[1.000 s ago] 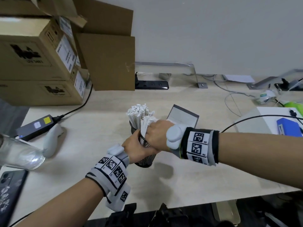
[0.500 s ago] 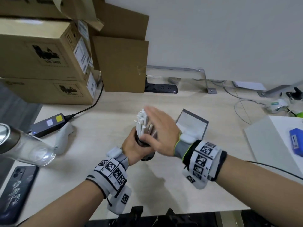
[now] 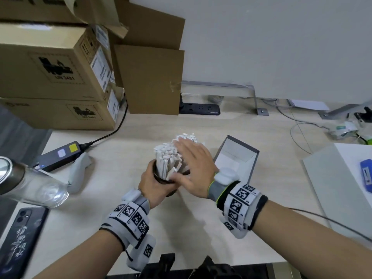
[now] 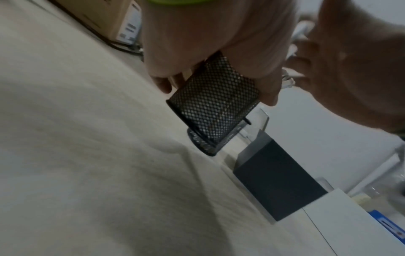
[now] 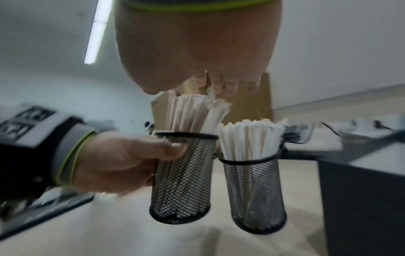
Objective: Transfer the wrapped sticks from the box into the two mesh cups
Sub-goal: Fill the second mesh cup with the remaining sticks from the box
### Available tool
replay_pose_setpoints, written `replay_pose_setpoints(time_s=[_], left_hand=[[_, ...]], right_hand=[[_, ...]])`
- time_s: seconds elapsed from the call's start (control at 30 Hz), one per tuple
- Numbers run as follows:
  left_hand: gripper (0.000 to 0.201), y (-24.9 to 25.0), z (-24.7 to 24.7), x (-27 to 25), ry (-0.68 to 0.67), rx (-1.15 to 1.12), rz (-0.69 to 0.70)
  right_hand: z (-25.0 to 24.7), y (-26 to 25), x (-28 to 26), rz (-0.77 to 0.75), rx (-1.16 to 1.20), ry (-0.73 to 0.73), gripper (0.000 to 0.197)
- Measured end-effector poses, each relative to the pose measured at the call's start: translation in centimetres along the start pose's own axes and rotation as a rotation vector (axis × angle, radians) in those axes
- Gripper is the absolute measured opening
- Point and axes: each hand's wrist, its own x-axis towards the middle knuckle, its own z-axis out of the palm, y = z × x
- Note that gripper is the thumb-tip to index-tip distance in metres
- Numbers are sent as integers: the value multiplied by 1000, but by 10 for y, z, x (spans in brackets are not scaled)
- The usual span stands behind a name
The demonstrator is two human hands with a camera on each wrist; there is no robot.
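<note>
Grasping the near mesh cup (image 5: 181,181) on the desk (image 3: 124,198), the left hand (image 3: 155,186) wraps its fingers round the black wall. The right hand (image 3: 193,168), its grip released and flat, rests on the wrapped sticks (image 5: 192,110). A second filled mesh cup (image 5: 254,188) stands just right, the open box (image 3: 237,156) beyond.

Two mesh cups (image 5: 180,175) (image 5: 255,194) are seen, each packed with wrapped sticks (image 5: 192,112) too many to be counted; one box (image 3: 235,158); two hands (image 3: 155,186) (image 3: 193,168).
</note>
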Motion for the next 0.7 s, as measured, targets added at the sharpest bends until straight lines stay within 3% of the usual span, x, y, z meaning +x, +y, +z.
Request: replay_pose_setpoints(time_s=[0.07, 0.13, 0.23, 0.3, 0.37, 0.43, 0.5, 0.6, 0.7], left_hand=[[88, -7, -12, 4, 127, 31, 5], [80, -7, -22, 10, 184, -15, 2], [60, -6, -29, 23, 196, -34, 9], [64, -8, -31, 32, 190, -16, 17], [70, -11, -31, 40, 183, -6, -7], [73, -12, -32, 45, 181, -15, -10], [74, -11, -35, 50, 198, -7, -15], [77, -10, -39, 55, 250, 15, -39], [78, -10, -38, 58, 278, 9, -72]], right_hand=[[0, 19, -9, 121, 12, 67, 79], [7, 40, -22, 260, -65, 73, 73], [18, 70, -39, 450, -113, -33, 41], [19, 85, -44, 553, -131, -110, 24], [15, 99, -49, 644, -134, -163, 20], [9, 110, -59, 701, -84, -189, 25], [3, 115, -66, 680, -34, -127, 45], [-1, 107, -57, 450, -68, 144, 70], [6, 75, -28, 371, 76, 204, 82]])
